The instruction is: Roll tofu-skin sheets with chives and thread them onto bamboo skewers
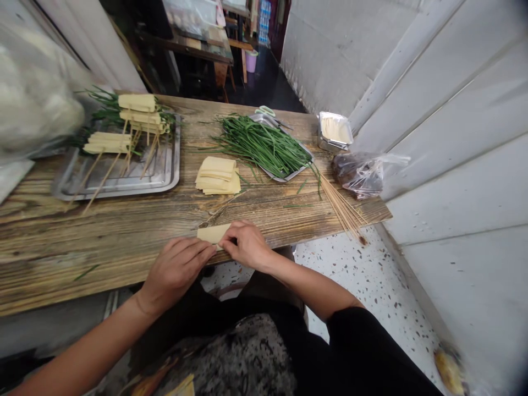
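Note:
A pale yellow tofu sheet (209, 234) lies near the front edge of the wooden table, partly covered by my fingers. My left hand (176, 265) has its fingers together, their tips at the sheet's near edge. From the other side my right hand (246, 245) pinches the same near edge with thumb and forefinger; the edge looks turned up there. Just beyond is a stack of tofu sheets (218, 176). Long green chives (268, 144) are heaped over a metal tray behind the stack.
At left, a metal tray (171, 179) bears tofu rolls (138, 103) on sticks. Bamboo skewers (340, 208) overhang the table's right front edge. Behind them sit a bagged dark item (358, 173) and a foil box (335, 132). A large plastic bag (37, 93) stands far left; a wall (449, 110) rises right.

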The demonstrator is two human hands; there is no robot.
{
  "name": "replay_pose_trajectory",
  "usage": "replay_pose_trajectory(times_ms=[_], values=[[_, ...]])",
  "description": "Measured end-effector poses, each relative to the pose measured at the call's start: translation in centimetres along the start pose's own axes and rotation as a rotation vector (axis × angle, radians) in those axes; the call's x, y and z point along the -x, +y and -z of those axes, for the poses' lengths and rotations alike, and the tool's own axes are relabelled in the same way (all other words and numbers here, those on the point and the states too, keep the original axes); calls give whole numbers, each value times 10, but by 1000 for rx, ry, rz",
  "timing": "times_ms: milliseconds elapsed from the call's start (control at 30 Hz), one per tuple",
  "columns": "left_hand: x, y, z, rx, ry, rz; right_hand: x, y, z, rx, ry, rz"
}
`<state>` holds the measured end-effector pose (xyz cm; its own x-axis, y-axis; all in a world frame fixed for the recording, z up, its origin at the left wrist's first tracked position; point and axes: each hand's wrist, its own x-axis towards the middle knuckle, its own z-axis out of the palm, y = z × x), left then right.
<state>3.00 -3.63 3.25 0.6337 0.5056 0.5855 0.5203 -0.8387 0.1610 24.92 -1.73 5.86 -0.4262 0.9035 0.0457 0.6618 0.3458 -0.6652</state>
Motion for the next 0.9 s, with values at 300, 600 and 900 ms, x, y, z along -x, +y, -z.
replay_pose_trajectory(times_ms=[300, 600, 900], values=[[-11, -1, 4, 3, -6, -65, 30, 8, -10, 443, 150, 320], [-8, -2, 2, 38, 18, -36, 23, 15, -17, 618, 61, 508], [4, -1, -2, 4, 38, 50, 15, 8, 1, 570, -82, 420]])
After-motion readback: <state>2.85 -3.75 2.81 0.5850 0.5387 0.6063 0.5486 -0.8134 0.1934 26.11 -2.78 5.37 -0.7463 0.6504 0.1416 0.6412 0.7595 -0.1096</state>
